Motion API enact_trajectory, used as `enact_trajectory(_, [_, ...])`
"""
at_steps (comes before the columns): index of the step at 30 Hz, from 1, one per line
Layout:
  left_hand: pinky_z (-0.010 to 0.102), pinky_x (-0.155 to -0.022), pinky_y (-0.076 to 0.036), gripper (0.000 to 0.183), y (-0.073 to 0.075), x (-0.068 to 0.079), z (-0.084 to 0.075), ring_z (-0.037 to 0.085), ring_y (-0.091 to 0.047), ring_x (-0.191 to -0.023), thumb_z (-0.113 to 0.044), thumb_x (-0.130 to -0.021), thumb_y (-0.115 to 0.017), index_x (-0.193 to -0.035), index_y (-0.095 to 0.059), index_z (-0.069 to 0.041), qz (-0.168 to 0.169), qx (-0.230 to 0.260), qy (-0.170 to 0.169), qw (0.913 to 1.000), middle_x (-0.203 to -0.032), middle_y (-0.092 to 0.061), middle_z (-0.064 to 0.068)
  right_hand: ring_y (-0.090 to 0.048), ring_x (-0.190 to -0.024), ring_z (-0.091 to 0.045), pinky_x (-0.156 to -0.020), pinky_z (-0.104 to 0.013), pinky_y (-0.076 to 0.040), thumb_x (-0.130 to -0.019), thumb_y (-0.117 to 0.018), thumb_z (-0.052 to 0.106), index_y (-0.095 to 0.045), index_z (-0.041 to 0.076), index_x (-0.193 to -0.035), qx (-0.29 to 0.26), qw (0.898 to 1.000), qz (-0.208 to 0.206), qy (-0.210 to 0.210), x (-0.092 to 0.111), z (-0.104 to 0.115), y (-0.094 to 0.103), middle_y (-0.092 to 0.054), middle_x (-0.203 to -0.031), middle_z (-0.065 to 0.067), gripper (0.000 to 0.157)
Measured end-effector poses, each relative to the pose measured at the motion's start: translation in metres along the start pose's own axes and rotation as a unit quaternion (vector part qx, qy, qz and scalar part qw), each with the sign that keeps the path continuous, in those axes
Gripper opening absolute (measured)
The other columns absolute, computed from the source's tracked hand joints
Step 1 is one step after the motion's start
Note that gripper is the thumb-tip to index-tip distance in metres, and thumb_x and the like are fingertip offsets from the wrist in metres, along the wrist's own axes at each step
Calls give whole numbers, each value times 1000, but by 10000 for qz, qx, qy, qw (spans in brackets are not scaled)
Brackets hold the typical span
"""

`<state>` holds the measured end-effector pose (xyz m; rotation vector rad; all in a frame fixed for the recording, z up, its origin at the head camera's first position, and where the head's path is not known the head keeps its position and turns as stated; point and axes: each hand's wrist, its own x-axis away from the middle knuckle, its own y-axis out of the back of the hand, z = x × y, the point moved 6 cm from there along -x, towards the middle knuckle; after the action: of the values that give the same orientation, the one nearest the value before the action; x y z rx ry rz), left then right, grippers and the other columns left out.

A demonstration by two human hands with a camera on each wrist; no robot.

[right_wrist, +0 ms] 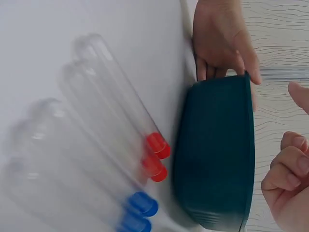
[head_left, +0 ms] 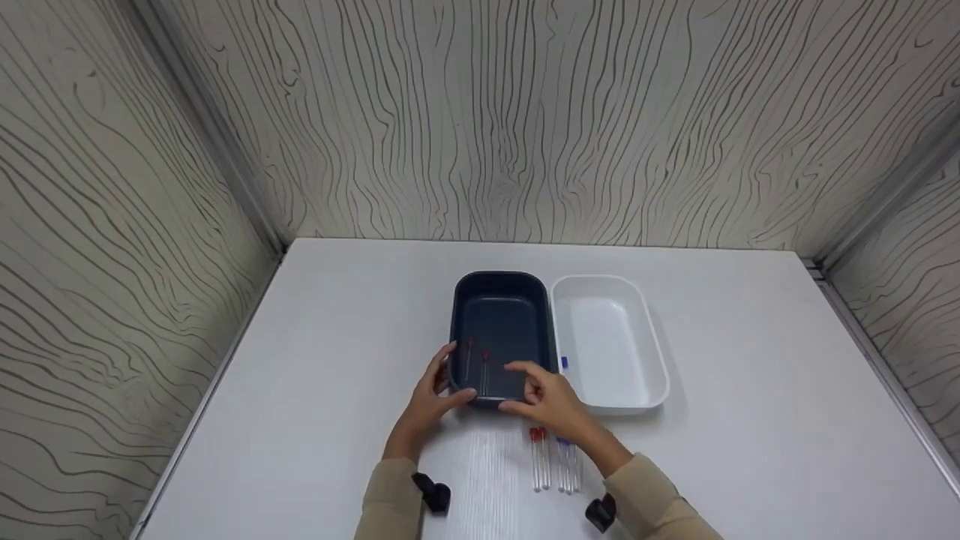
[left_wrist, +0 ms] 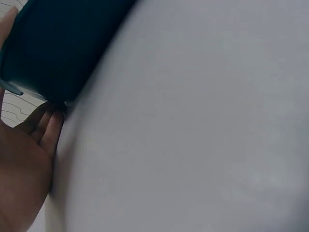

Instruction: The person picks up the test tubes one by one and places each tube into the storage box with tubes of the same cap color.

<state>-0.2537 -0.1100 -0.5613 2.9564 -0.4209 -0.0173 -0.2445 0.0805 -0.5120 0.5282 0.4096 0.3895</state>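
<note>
A dark blue tray [head_left: 504, 330] holds two red-capped test tubes [head_left: 484, 375], lying lengthwise on its left part. My left hand [head_left: 429, 405] grips the tray's near left corner, thumb at the near rim and fingers along the outer left side. Over the near right corner hovers my right hand [head_left: 553, 401], its thumb and index finger spread apart with nothing between them. The right wrist view shows its other fingers [right_wrist: 289, 164] curled in. Several more test tubes lie on the table just nearer than the tray, some with red caps [right_wrist: 158, 145], some with blue caps [right_wrist: 143, 204].
A white tray [head_left: 660, 360] stands against the dark tray's right side. A blue cap [head_left: 564, 362] shows at its left edge, the rest hidden by my right hand. Patterned walls [head_left: 495, 120] enclose the white table [head_left: 337, 337] at the back and sides.
</note>
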Motion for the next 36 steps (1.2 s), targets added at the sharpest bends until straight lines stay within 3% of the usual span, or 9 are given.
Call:
enact_trajectory(4, [51,-111,-30,88,3,0,1,42,-36,-134,-26,-81,-70,-149,-16,-14,-64,-7,76,10000,-145,-31,29,-30,-51,7,-50,-15,-36,-76,-73,27,-58,8,-116,-60,9999,98,28,21,-2,1,-43,-53,-5,47])
enact_trajectory(10, [51,-113,-28,90,5,0,3,40,-34,-136,-31,-79,-71,-149,-16,-19,-89,28,236,9997,-147,-30,27,-30,-52,9,-49,-12,-32,-73,-74,39,-60,7,-113,845,9939,659,-255,48,-12,-7,-51,-57,-4,52])
enact_trajectory(17, [52,-112,-28,86,3,1,5,40,-34,-136,-26,-81,-70,-149,-17,-20,-60,15,293,9996,-147,-29,27,-30,-55,1,-52,-16,-27,-60,-79,51,-54,18,-125,2029,9645,1293,-1093,70,-27,-4,-46,-63,9,78])
enact_trajectory(23, [52,-113,-27,86,3,1,1,40,-32,-137,-26,-81,-70,-149,-16,-20,-54,-23,330,9994,-149,-27,27,-33,-57,-1,-52,-18,-27,-52,-80,57,-46,20,-132,2516,9510,1406,-1122,80,-37,-1,-48,-64,9,95])
enact_trajectory(27, [52,-113,-27,88,3,0,0,42,-31,-137,-26,-81,-70,-149,-15,-17,-31,31,244,9997,-148,-27,28,-36,-58,-4,-53,-21,-30,-50,-81,57,-46,19,-132,2703,9459,1420,-1101,83,-40,-2,-47,-64,9,97])
enact_trajectory(36, [52,-113,-26,86,2,0,0,43,-30,-137,-22,-82,-69,-149,-16,-14,-68,-53,83,9999,-148,-26,29,-55,-69,-12,-65,-34,-46,-48,-83,54,-47,18,-131,2880,9366,1465,-1357,83,-42,-5,-67,-80,-4,97])
